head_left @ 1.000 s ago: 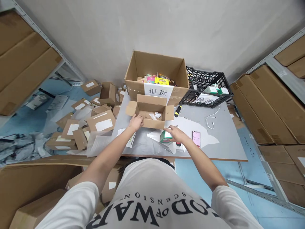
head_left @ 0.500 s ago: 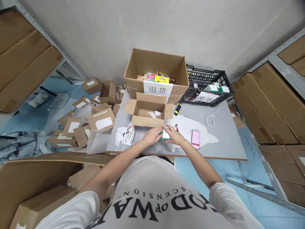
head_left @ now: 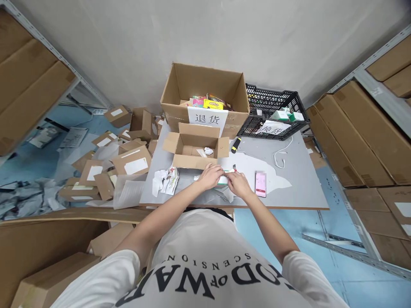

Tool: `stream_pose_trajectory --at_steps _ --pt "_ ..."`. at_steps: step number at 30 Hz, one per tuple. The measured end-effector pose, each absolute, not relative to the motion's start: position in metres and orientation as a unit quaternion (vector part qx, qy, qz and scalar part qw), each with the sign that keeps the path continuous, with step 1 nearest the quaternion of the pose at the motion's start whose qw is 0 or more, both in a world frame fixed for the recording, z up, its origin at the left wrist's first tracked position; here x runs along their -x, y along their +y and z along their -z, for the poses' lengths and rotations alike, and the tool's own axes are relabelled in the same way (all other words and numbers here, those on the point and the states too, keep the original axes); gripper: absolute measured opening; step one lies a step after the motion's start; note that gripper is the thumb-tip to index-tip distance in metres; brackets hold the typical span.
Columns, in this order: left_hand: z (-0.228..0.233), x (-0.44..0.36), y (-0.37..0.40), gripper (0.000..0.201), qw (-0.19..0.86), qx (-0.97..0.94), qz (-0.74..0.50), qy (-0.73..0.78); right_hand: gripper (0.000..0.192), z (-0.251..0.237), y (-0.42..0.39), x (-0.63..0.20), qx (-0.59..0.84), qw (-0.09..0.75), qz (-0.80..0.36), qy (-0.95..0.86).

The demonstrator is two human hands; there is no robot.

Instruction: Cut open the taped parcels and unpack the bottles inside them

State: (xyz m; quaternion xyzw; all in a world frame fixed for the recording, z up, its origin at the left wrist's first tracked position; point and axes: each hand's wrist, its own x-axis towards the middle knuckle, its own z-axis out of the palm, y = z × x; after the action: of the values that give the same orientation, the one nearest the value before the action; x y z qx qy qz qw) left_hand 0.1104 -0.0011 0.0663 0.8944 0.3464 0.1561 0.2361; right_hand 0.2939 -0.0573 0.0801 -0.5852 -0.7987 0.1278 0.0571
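Left hand (head_left: 210, 176): closed around the left end of the small green-and-white box (head_left: 224, 180).
Right hand (head_left: 237, 185): gripping its right end.
Box: just above the counter (head_left: 298, 194), near the open carton (head_left: 192, 149).
Risk: a slip could knock the pink phone (head_left: 260, 184) just right.

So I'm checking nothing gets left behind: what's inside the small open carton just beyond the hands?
Inside the small open carton a crumpled white scrap and a pale strip lie on the cardboard floor. The near wall hides the front part of the floor.
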Motion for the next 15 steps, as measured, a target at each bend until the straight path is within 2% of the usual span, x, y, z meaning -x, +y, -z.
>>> stream_pose_trajectory --at_steps 4,8,12,15 --pt "-0.073 -0.112 -0.001 0.026 0.227 -0.9 -0.139 0.346 0.033 -0.078 -0.061 -0.292 0.602 0.041 -0.11 -0.79" --pt "-0.078 -0.112 0.0 0.031 0.219 -0.897 -0.108 0.368 0.01 -0.064 -0.072 -0.296 0.562 0.07 -0.046 -0.823" --pt "-0.078 -0.111 -0.001 0.033 0.222 -0.899 -0.073 0.37 0.021 -0.04 -0.091 -0.294 0.516 0.106 0.032 -0.849" --pt "-0.073 -0.111 -0.004 0.049 0.223 -0.897 -0.059 0.377 0.016 -0.03 -0.104 -0.293 0.498 0.131 0.028 -0.857"
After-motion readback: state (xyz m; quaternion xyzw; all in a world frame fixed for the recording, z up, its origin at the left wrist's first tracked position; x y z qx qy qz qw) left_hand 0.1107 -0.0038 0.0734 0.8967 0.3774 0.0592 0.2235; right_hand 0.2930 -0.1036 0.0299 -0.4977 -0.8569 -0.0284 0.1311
